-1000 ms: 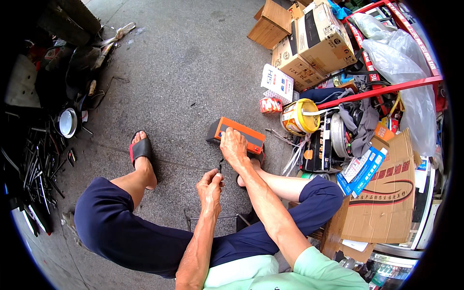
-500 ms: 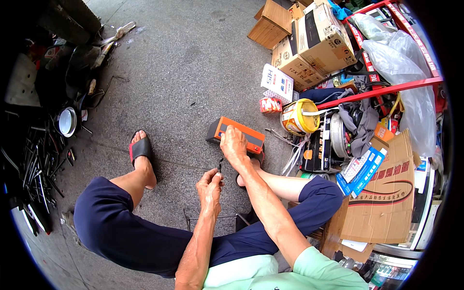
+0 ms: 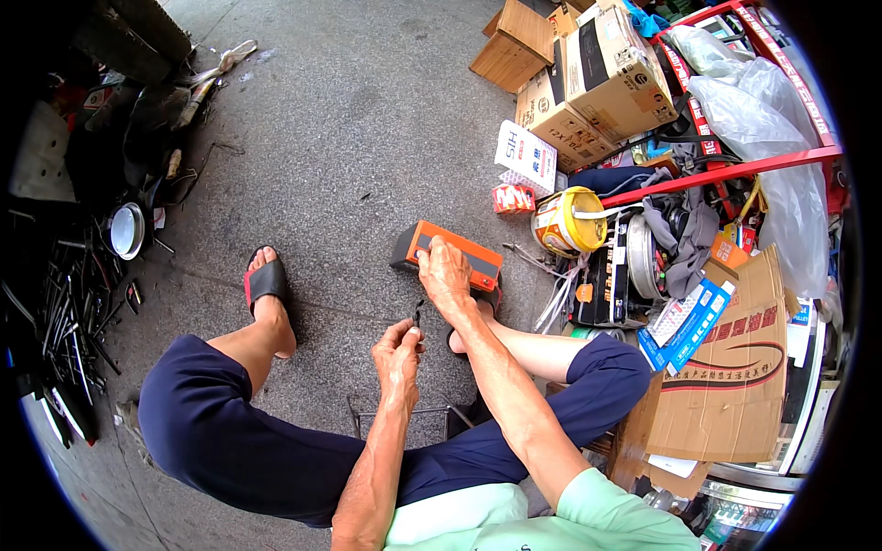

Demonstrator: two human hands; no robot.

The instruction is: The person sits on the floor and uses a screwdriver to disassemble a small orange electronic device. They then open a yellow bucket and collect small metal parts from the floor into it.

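Pinched between the thumb and fingers of my left hand (image 3: pixel 398 356) is a small dark, thin piece (image 3: pixel 418 312), too small to name. Above it and to the right, my right hand (image 3: pixel 446 277) is closed, its fingertips drawn together over an orange box with black ends and a grey panel (image 3: pixel 480 266). Whether those fingertips pinch something small or only touch the box is hidden. The box lies tilted beside my right foot, which is largely covered by my arm and the box.
A yellow-rimmed bucket (image 3: pixel 588 225), cardboard boxes (image 3: pixel 617 83), a red metal frame (image 3: pixel 726 173) and a flattened carton (image 3: pixel 726 367) crowd the right. Dark rods (image 3: pixel 73 321) and a round metal dish (image 3: pixel 128 231) lie left. My sandalled left foot (image 3: pixel 268 285) rests on grey pavement.
Almost nothing differs. Both hands keep their places and grips, and the orange box has shifted very slightly at most.
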